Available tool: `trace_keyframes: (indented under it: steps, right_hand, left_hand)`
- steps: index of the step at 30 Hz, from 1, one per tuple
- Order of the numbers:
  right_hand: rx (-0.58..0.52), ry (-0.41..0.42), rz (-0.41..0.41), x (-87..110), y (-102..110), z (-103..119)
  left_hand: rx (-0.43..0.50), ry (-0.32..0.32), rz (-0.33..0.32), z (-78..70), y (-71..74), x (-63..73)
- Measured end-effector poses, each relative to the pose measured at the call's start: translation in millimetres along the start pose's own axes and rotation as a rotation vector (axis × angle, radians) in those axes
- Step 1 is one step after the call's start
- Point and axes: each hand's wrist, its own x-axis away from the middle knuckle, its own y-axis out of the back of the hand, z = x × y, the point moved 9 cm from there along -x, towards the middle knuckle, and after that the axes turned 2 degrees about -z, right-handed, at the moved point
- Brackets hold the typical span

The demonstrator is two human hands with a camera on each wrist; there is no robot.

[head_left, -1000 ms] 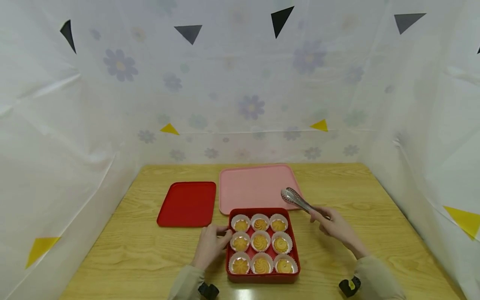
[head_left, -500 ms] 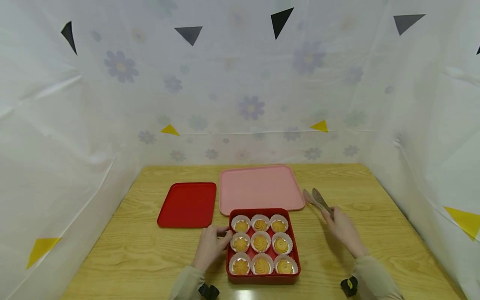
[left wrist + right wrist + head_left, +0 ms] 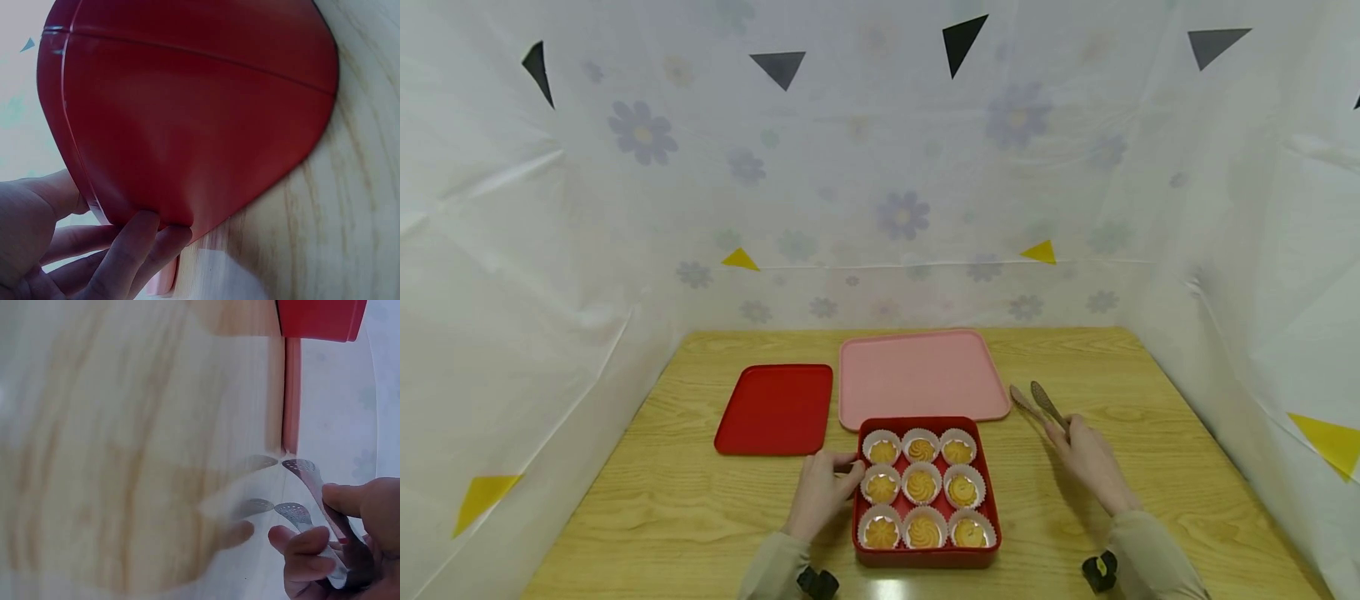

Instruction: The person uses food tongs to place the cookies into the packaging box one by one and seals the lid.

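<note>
A square red box (image 3: 925,561) stands on the table, holding several swirled cookies (image 3: 921,486), each in a white paper cup. My left hand (image 3: 817,493) pinches its left wall: the left wrist view has the thumb over the rim and fingertips (image 3: 140,228) against the outer side. To the right of the box, my right hand (image 3: 1088,460) grips metal tongs (image 3: 1048,403) between thumb and fingers. Their perforated ends (image 3: 300,466) stand apart with nothing between them, and the tips meet their reflections at the tabletop.
Behind the box lies a pink tray (image 3: 917,375), its right edge near the tongs. A red square lid or tray (image 3: 775,410) lies to the left. The wooden table (image 3: 700,517) is enclosed by white floral sheeting (image 3: 850,167) at the back and sides.
My right hand has carried the tongs from over the pink tray's right corner to the table on its right. The tongs have turned and lowered slightly. My left hand stays on the box.
</note>
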Motion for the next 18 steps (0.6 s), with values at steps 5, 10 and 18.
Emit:
trace_keyframes:
  steps: [5,10,18]
  right_hand:
    - [0.078,-0.007,0.008,0.0,1.6,-1.0]
    - [0.166,-0.034,0.025,0.0,3.5,-4.2]
    - [0.196,-0.058,0.063,1.0,0.9,-8.7]
  left_hand:
    - [0.008,0.004,0.008,0.2,-0.3,-0.3]
    - [0.015,0.007,0.011,-0.5,0.3,-0.5]
    - [0.019,0.006,0.015,-1.3,0.3,0.1]
